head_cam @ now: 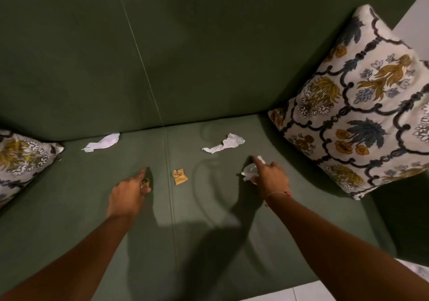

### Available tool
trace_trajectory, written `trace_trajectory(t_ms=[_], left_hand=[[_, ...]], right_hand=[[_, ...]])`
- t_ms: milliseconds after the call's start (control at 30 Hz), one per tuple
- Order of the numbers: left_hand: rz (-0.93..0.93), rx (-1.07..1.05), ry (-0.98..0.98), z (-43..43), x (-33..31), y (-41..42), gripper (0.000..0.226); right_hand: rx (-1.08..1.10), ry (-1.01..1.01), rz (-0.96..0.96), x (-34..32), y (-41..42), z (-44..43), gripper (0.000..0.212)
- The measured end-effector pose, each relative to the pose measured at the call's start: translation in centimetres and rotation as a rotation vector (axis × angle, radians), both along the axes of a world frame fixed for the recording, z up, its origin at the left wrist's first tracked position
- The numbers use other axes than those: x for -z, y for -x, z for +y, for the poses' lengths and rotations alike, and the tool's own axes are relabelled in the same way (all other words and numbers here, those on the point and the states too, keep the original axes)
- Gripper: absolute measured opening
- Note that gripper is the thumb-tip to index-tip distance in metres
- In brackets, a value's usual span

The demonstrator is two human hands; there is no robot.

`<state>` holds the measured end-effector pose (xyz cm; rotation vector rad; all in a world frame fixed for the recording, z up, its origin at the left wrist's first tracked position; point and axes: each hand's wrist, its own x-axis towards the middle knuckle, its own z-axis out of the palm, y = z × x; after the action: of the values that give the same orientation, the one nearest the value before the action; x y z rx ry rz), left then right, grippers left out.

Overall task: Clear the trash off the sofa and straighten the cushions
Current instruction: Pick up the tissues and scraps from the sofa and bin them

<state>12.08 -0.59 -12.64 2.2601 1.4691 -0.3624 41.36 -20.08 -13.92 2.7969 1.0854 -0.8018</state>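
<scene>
On the green sofa seat (69,207) lie two white crumpled tissues, one (103,143) near the backrest at left and one (225,146) right of the seam. A small tan wrapper (180,177) rests on the seat between my hands. My left hand (128,193) pinches a small yellowish scrap (146,181) with its index finger stretched forward. My right hand (270,177) is closed around a crumpled white tissue (249,171). A floral cushion (362,105) leans tilted in the right corner. Another floral cushion (21,159) lies at the left edge, partly out of frame.
The green backrest (185,56) fills the upper view. A pale wall (415,17) shows at the upper right. Light floor tiles (301,292) appear below the seat's front edge at the lower right.
</scene>
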Motion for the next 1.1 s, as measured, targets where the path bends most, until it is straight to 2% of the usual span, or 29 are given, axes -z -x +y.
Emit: trace_trajectory(t_ms=[67, 167, 367, 533, 667, 867, 967, 1067, 1100], left_hand=[[0.027, 0.003, -0.013, -0.2, 0.4, -0.1, 0.035], [-0.012, -0.069, -0.051, -0.7, 1.0, 0.7, 0.023], [-0.124, -0.116, -0.059, -1.2, 1.1, 2.4, 0.024], [-0.233, -0.281, -0.017, -2.5, -0.8, 7.0, 0.017], [-0.283, -0.461, 0.032, -4.0, -1.4, 15.5, 0.017], [-0.214, -0.752, 0.083, -7.7, -1.7, 32.1, 0.022], [-0.201, -0.909, 0.108, -10.2, -2.4, 42.6, 0.022], [-0.158, -1.177, 0.101, -12.6, -1.5, 52.3, 0.025], [-0.133, -1.242, 0.081, -13.5, -0.7, 55.2, 0.027]], right_hand=[[0.027, -0.061, -0.006, 0.5, 0.1, -0.4, 0.046], [0.106, -0.134, -0.017, 1.1, 0.7, -1.4, 0.028], [0.230, -0.210, 0.057, 1.5, 3.8, -2.4, 0.024], [0.216, -0.288, 0.176, -0.8, 13.0, -1.2, 0.018], [0.184, -0.265, 0.329, -1.8, 22.9, 1.9, 0.017], [-0.011, -0.169, 0.458, -2.8, 39.7, 5.9, 0.016], [-0.182, -0.109, 0.508, -2.8, 50.0, 7.0, 0.010], [-0.304, -0.088, 0.586, -2.6, 59.1, 8.0, 0.006], [-0.329, -0.080, 0.620, -2.2, 61.9, 8.2, 0.011]])
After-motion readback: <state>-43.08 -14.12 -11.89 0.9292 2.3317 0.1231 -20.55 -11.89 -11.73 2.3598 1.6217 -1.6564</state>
